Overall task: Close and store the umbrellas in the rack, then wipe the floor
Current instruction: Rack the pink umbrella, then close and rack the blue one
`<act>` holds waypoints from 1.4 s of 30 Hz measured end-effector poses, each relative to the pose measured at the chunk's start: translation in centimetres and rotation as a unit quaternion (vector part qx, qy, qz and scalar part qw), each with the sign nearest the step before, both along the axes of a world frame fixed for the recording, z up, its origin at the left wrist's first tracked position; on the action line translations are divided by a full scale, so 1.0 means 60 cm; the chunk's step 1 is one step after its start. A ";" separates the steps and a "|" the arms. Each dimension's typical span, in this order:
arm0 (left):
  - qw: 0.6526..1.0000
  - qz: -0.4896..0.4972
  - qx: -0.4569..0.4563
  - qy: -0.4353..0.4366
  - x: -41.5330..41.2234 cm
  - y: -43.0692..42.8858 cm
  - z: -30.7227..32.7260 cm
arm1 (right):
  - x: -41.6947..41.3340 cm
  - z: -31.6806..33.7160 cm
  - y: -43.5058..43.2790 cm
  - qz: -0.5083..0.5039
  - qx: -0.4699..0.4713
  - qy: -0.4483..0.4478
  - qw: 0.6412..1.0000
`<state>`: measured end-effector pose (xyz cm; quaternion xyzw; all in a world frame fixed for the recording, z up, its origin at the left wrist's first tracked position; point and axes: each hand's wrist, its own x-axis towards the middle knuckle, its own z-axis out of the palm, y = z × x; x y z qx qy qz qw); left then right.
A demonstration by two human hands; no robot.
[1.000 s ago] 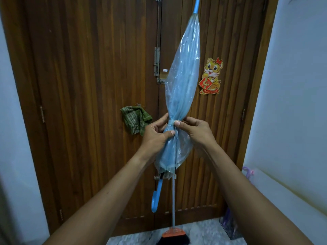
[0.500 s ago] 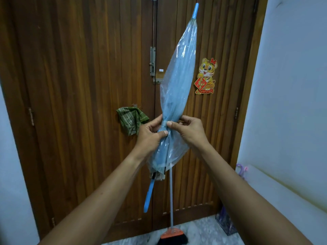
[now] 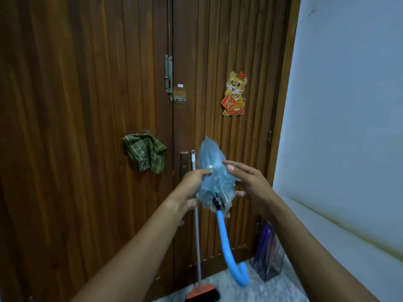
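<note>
A closed, clear blue umbrella (image 3: 214, 177) points away from me toward the door, so it looks short. Its blue hooked handle (image 3: 232, 253) hangs down toward the floor. My left hand (image 3: 192, 186) grips the bunched canopy from the left side. My right hand (image 3: 244, 177) is at the canopy's right side with fingers extended over it and the thumb below. A clear umbrella rack (image 3: 269, 262) stands on the floor at the right, by the door corner, with a purple umbrella (image 3: 263, 240) inside. A green checked cloth (image 3: 145, 152) hangs on the door.
The wooden double door (image 3: 98, 105) fills the view ahead, with a tiger sticker (image 3: 235, 93) on it. A broom (image 3: 199, 280) with an orange head leans against the door below my hands. A white wall (image 3: 349, 105) runs along the right.
The umbrella has tipped from upright to pointing toward the door, and came lower. My right hand has loosened from its pinch on the strap; the handle now hangs further down.
</note>
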<state>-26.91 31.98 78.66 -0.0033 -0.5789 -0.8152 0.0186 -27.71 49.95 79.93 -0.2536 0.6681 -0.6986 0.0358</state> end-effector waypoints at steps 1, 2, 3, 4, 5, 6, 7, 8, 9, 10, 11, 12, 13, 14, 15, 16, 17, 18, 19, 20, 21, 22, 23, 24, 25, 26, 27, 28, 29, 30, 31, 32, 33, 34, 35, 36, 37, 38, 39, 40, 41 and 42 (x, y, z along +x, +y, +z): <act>1.000 -0.015 -0.014 -0.009 -0.020 0.008 -0.007 | -0.011 -0.003 0.013 -0.001 -0.005 -0.004 1.000; 0.999 -0.033 -0.029 -0.017 -0.038 0.015 -0.011 | -0.022 -0.005 0.025 0.005 -0.025 -0.018 1.000; 0.998 -0.052 -0.031 -0.029 -0.051 0.026 -0.016 | -0.038 -0.011 0.040 0.012 -0.056 -0.033 0.998; 0.996 -0.068 -0.038 -0.031 -0.065 0.039 -0.020 | -0.055 -0.017 0.054 0.016 -0.089 -0.053 0.994; 0.994 -0.087 -0.050 -0.035 -0.080 0.052 -0.028 | -0.076 -0.027 0.069 0.018 -0.109 -0.065 0.992; 0.991 -0.109 -0.067 -0.044 -0.099 0.063 -0.038 | -0.094 -0.035 0.083 0.020 -0.105 -0.076 0.991; 0.988 -0.125 -0.077 -0.056 -0.118 0.076 -0.049 | -0.113 -0.046 0.100 0.016 -0.080 -0.066 0.995; 0.984 -0.138 -0.086 -0.071 -0.132 0.092 -0.057 | -0.131 -0.058 0.115 0.010 -0.051 -0.042 0.998; 0.982 -0.146 -0.093 -0.081 -0.151 0.109 -0.065 | -0.152 -0.070 0.132 0.007 -0.027 -0.012 1.000; 0.980 -0.150 -0.097 -0.090 -0.176 0.126 -0.073 | -0.172 -0.082 0.148 0.003 -0.013 0.006 1.000; 0.978 -0.154 -0.100 -0.096 -0.203 0.144 -0.079 | -0.196 -0.093 0.163 -0.011 -0.003 0.014 1.000; 0.976 -0.159 -0.108 -0.104 -0.235 0.162 -0.088 | -0.221 -0.103 0.178 -0.028 0.001 0.017 0.999; 0.972 -0.170 -0.114 -0.112 -0.269 0.181 -0.096 | -0.252 -0.115 0.195 -0.050 0.001 0.017 0.999; 0.969 -0.183 -0.121 -0.116 -0.303 0.200 -0.104 | -0.284 -0.124 0.212 -0.077 -0.004 0.015 0.997; 0.965 -0.192 -0.134 -0.121 -0.336 0.220 -0.110 | -0.319 -0.133 0.229 -0.108 -0.007 0.016 0.994; 0.960 -0.192 -0.157 -0.127 -0.368 0.240 -0.114 | -0.355 -0.140 0.247 -0.134 -0.009 0.015 0.991; 0.956 -0.184 -0.184 -0.132 -0.401 0.261 -0.117 | -0.389 -0.146 0.267 -0.151 -0.006 0.010 0.989; 0.954 -0.167 -0.211 -0.130 -0.432 0.278 -0.119 | -0.419 -0.151 0.284 -0.156 -0.005 0.000 0.988; 0.955 -0.144 -0.231 -0.115 -0.463 0.292 -0.123 | -0.450 -0.154 0.302 -0.156 0.000 -0.010 0.988; 0.957 -0.124 -0.245 -0.096 -0.497 0.304 -0.127 | -0.483 -0.157 0.318 -0.157 0.007 -0.017 0.987; 0.960 -0.099 -0.247 -0.080 -0.530 0.313 -0.128 | -0.513 -0.159 0.332 -0.161 0.016 -0.018 0.987; 0.970 -0.079 -0.219 -0.074 -0.562 0.321 -0.128 | -0.544 -0.162 0.342 -0.170 0.023 -0.015 0.985; 0.980 -0.086 -0.164 -0.073 -0.590 0.325 -0.128 | -0.573 -0.163 0.349 -0.181 0.029 -0.011 0.983; 0.986 -0.106 -0.102 -0.074 -0.611 0.327 -0.128 | -0.601 -0.166 0.354 -0.192 0.029 -0.011 0.981; 0.988 -0.135 -0.046 -0.065 -0.628 0.329 -0.128 | -0.629 -0.171 0.355 -0.199 0.026 -0.015 0.980; 0.986 -0.155 -0.033 -0.050 -0.648 0.331 -0.129 | -0.656 -0.175 0.356 -0.201 0.020 -0.018 0.979; 0.985 -0.158 -0.065 -0.029 -0.672 0.336 -0.134 | -0.682 -0.182 0.356 -0.201 0.018 -0.018 0.979; 0.983 -0.152 -0.105 -0.009 -0.698 0.341 -0.140 | -0.709 -0.189 0.356 -0.200 0.020 -0.017 0.979; 0.981 -0.139 -0.135 0.005 -0.725 0.347 -0.144 | -0.735 -0.195 0.355 -0.201 0.024 -0.018 0.979; 0.980 -0.127 -0.149 0.015 -0.753 0.352 -0.148 | -0.760 -0.199 0.355 -0.205 0.024 -0.020 0.978; 0.980 -0.119 -0.156 0.022 -0.785 0.356 -0.153 | -0.784 -0.204 0.355 -0.212 0.026 -0.020 0.977; 0.980 -0.116 -0.159 0.027 -0.816 0.361 -0.157 | -0.808 -0.207 0.355 -0.220 0.030 -0.020 0.975; 0.979 -0.115 -0.164 0.033 -0.846 0.365 -0.159 | -0.832 -0.207 0.357 -0.228 0.038 -0.021 0.973; 0.978 -0.114 -0.169 0.040 -0.876 0.369 -0.161 | -0.855 -0.206 0.359 -0.236 0.048 -0.023 0.970; 0.977 -0.116 -0.172 0.050 -0.908 0.372 -0.161 | -0.880 -0.205 0.362 -0.247 0.056 -0.023 0.967; 0.975 -0.123 -0.173 0.063 -0.941 0.375 -0.159 | -0.907 -0.204 0.365 -0.262 0.062 -0.020 0.963; 0.973 -0.134 -0.171 0.076 -0.971 0.378 -0.159 | -0.931 -0.203 0.368 -0.272 0.069 -0.014 0.960; 0.971 -0.147 -0.166 0.086 -0.998 0.382 -0.158 | -0.951 -0.202 0.372 -0.282 0.073 -0.012 0.956; 0.969 -0.161 -0.159 0.094 -1.025 0.387 -0.158 | -0.972 -0.201 0.376 -0.297 0.075 -0.009 0.952; 0.967 -0.178 -0.151 0.099 -1.050 0.393 -0.160 | -0.992 -0.202 0.382 -0.313 0.078 -0.007 0.947; 0.966 -0.192 -0.143 0.100 -1.070 0.399 -0.163 | -1.008 -0.206 0.385 -0.329 0.082 -0.008 0.941; 0.964 -0.200 -0.140 0.101 -1.089 0.407 -0.170 | -1.024 -0.211 0.391 -0.343 0.082 -0.010 0.936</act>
